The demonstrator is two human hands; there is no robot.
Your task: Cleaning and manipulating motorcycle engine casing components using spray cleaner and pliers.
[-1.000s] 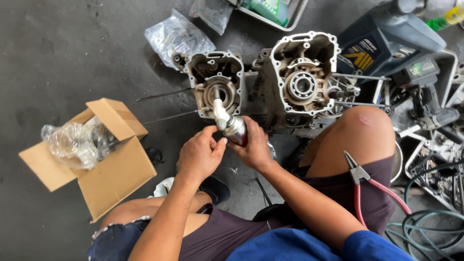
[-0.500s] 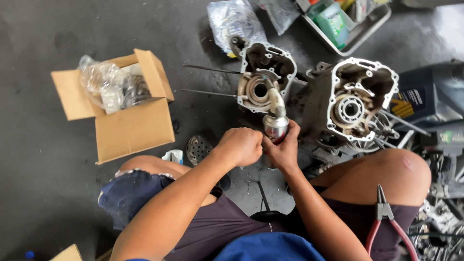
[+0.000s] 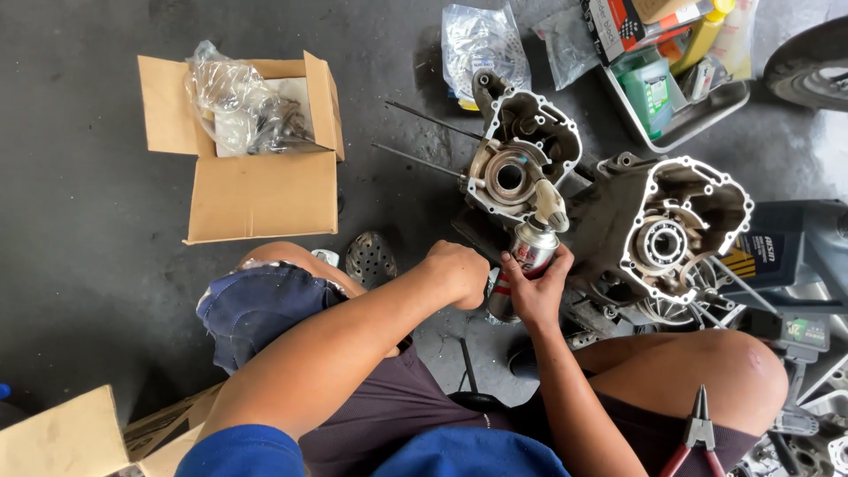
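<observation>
Here my right hand (image 3: pixel 534 287) has its fingers clamped round the spray can (image 3: pixel 523 265), nozzle tilted toward the crankcase half (image 3: pixel 521 163) just above it; my left hand (image 3: pixel 459 272), fisted, steadies beside the can.

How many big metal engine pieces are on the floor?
2. One engine case half lies just beyond the spray can; the other engine case half sits to its right.

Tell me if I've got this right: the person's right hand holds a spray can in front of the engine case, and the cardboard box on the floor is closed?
Not quite. The head view shows the cardboard box open, flaps up, with a plastic bag inside. The right hand does hold the spray can by the engine case.
</observation>
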